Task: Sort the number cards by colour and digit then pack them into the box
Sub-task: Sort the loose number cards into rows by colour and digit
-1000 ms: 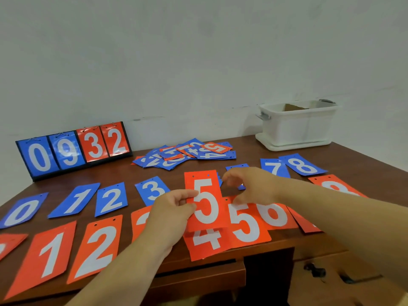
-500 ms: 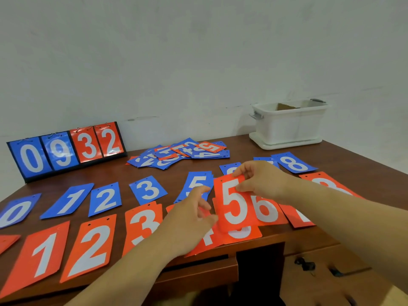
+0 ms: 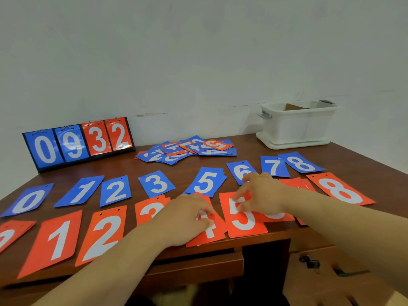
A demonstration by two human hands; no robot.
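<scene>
Two rows of number cards lie on the brown table [image 3: 344, 160]. Blue cards run from 0 to 8 in the back row, with blue 5 [image 3: 206, 181] in the middle. Red cards fill the front row. My left hand [image 3: 187, 217] rests with relaxed fingers on the red 4 [image 3: 209, 233]. My right hand [image 3: 260, 194] lies on the red 5 [image 3: 244, 219], fingertips touching its top, and hides most of the red 6. An unsorted pile of cards [image 3: 187, 150] sits further back. The white box [image 3: 298, 123] stands at the back right.
A flip scoreboard [image 3: 77, 143] reading 0932 stands at the back left against the wall. A drawer front [image 3: 194, 268] juts out below the table's near edge. Red 8 [image 3: 341, 189] lies close to the right edge.
The red 5 went from held upright in my left hand, across to my right hand, down flat onto the red 5 spot. My left hand dropped onto the red 4.
</scene>
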